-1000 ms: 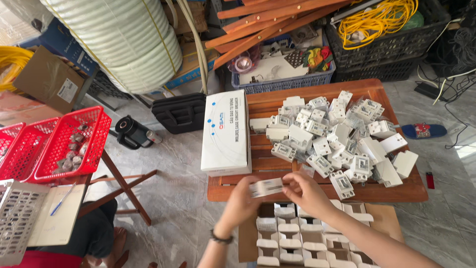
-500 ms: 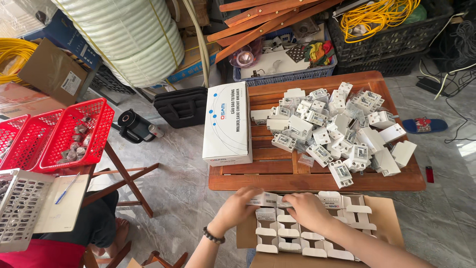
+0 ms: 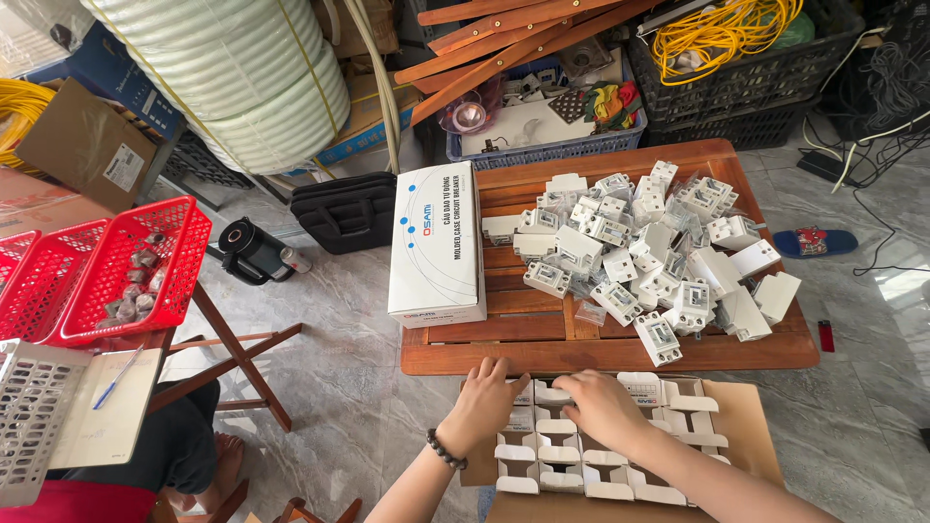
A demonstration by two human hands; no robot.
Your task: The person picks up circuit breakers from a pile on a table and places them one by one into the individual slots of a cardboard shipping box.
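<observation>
My left hand [image 3: 487, 403] and my right hand [image 3: 599, 403] both press down, fingers flat, on rows of small white cartons [image 3: 572, 465] packed upright in a brown cardboard box [image 3: 741, 426] at the bottom of the head view. A dark bead bracelet [image 3: 445, 449] sits on my left wrist. Just beyond the box stands a low wooden table [image 3: 542, 349] with a pile of several white plastic breakers [image 3: 639, 247] and a large white carton [image 3: 438, 242] lying on its left side.
Red baskets [image 3: 107, 271] with small parts rest on a stand at left, beside a white basket and a notepad with pen [image 3: 108, 402]. A white hose coil [image 3: 237, 73], black bag [image 3: 349, 213], blue crate [image 3: 542, 126] and black crate of yellow cable [image 3: 736, 48] lie behind.
My hands came down from the table's front edge, where they held a small white carton, into the cardboard box and now lie on the packed cartons. The view shifted a little.
</observation>
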